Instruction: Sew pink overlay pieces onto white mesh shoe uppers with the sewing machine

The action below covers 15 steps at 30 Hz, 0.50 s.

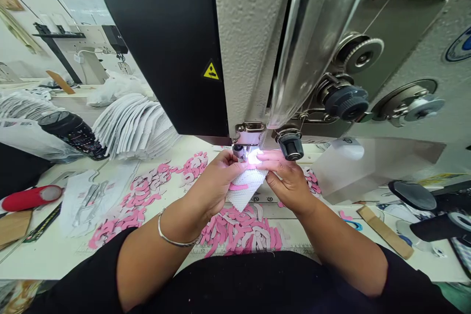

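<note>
A white mesh fabric piece [243, 191] with a pink curved strip on it lies under the lit presser foot [243, 149] of a sewing machine [257, 34]. My left hand [215, 184] pinches the piece's left edge, with a silver bracelet on that wrist. My right hand [285, 174] presses its fingers on the piece's right side, next to the needle area. Both hands are closed on the fabric.
Loose pink and white curved strips [239, 233] lie scattered over the table in front of me and to the left. A stack of white mesh pieces [132, 125], a dark bottle [73, 132] and a red object [29, 197] sit at the left. Tools and thread parts lie at the right.
</note>
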{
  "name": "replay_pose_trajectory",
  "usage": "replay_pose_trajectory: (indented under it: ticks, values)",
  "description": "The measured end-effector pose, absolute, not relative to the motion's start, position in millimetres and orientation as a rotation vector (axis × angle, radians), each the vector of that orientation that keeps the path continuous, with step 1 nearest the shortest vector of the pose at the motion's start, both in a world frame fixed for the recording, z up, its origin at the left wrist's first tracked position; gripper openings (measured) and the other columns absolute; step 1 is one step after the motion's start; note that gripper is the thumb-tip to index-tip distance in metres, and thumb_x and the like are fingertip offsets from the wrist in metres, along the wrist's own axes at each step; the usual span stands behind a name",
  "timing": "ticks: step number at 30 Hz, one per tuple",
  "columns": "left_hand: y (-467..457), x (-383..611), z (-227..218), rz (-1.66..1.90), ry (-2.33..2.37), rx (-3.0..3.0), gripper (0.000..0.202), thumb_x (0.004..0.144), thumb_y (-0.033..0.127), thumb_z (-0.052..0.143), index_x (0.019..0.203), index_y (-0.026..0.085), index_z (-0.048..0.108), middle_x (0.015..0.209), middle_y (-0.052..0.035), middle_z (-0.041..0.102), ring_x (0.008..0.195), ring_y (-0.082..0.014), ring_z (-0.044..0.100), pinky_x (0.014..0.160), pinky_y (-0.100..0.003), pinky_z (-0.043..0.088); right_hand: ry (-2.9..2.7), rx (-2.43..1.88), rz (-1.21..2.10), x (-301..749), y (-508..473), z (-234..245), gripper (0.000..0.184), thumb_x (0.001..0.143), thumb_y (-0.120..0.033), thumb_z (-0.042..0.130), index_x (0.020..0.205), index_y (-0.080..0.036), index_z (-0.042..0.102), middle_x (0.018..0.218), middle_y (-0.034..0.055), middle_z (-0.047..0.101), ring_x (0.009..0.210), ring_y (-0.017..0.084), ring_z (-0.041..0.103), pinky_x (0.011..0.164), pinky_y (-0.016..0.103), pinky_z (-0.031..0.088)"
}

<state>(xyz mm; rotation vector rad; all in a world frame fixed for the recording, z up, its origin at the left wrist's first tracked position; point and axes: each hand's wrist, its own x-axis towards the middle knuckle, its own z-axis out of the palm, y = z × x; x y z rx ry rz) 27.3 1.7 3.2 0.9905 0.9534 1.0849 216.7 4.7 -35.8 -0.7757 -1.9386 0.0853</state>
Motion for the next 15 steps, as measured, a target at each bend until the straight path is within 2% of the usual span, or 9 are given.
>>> replay_pose_trajectory:
  ticks: [11,15]
  values:
    - [8.2,19.7,-0.9,1.064,0.937,1.028,0.017,0.072,0.021,0.074,0.087,0.018,0.065,0.080,-0.0021,0.066,0.066,-0.0148,0.062,0.058,-0.026,0.046,-1.950,-0.822,0.083,216.5,2.6,-39.3,0.031,0.092,-0.014,0.054,0.115,-0.031,0.066,0.123,0.0027,0.067,0.120,0.021,0.060,0.110,0.050,0.041]
    - [7.0,14.8,-1.5,1.043,0.956,1.007,0.018,0.072,0.024,0.077,0.081,0.018,0.063,0.074,0.0002,0.062,0.061,-0.0119,0.059,0.055,-0.023,0.044,-1.947,-0.829,0.051,216.3,1.8,-40.1,0.031,0.092,-0.015,0.055,0.117,-0.031,0.066,0.123,0.0029,0.067,0.121,0.021,0.059,0.111,0.049,0.040]
